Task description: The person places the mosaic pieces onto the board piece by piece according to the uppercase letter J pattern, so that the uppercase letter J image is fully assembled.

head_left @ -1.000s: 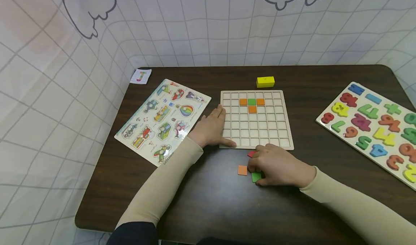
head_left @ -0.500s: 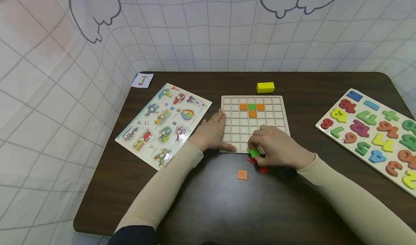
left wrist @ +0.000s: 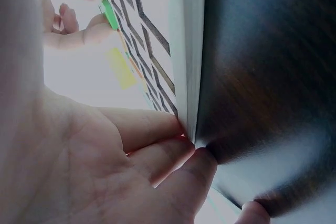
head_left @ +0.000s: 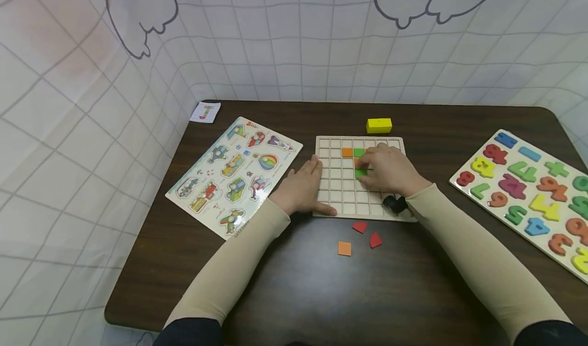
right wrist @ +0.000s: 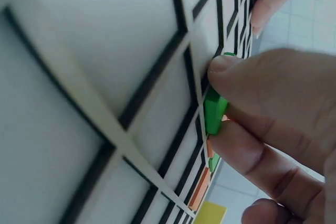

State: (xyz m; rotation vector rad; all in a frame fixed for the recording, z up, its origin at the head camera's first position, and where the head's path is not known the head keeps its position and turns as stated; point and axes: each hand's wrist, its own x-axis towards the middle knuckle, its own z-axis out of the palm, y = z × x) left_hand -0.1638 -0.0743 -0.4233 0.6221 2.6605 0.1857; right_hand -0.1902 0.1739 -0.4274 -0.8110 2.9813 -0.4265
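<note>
A pale square-grid board [head_left: 337, 182] lies on the dark table. My left hand [head_left: 300, 188] rests along its left edge, fingers straight, thumb at the near corner. Between thumb and fingers my right hand [head_left: 390, 170] pinches a green square tile [right wrist: 213, 111], held at a cell in the board's upper middle. Just beyond it sit an orange tile [head_left: 347, 152] and another green tile [head_left: 359, 152] in the grid; the other orange ones there are mostly covered by the right hand. In front of the board lie a loose orange tile [head_left: 344, 248] and two red pieces with a curved side [head_left: 360, 226].
Left of the board lies a vehicle picture puzzle [head_left: 248, 182], with a small printed card [head_left: 204, 112] behind it. A yellow block [head_left: 378, 126] stands beyond the board. At the right is a number puzzle [head_left: 510, 183]. A black wrist camera [head_left: 395, 203] hangs under my right wrist.
My right hand has picked the green tile up from the table and carried it forward over the board, uncovering the two red pieces. The left hand stays at the board's edge.
</note>
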